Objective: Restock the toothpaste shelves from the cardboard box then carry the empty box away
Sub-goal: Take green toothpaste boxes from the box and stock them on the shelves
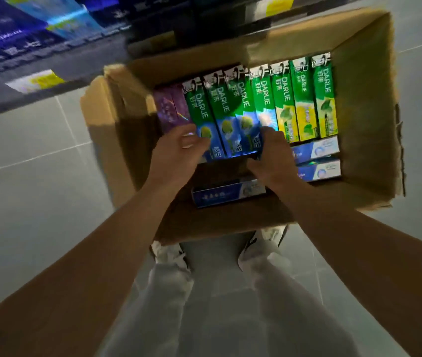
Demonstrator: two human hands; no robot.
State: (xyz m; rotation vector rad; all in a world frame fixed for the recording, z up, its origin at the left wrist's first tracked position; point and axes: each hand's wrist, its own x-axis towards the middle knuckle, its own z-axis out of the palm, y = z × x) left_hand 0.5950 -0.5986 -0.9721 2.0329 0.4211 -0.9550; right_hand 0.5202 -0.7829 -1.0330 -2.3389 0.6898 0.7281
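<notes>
Inside the cardboard box (364, 119), left hand (176, 155) and right hand (273, 155) clamp the green-blue Darlie cartons (226, 122) between them; uneven squeeze may spill the middle carton.

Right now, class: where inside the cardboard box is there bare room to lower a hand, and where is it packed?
Bare floor of the cardboard box shows along the near wall, around the lone blue carton. The far side is packed: green Darlie cartons, purple cartons, where left hand and right hand work.
</notes>
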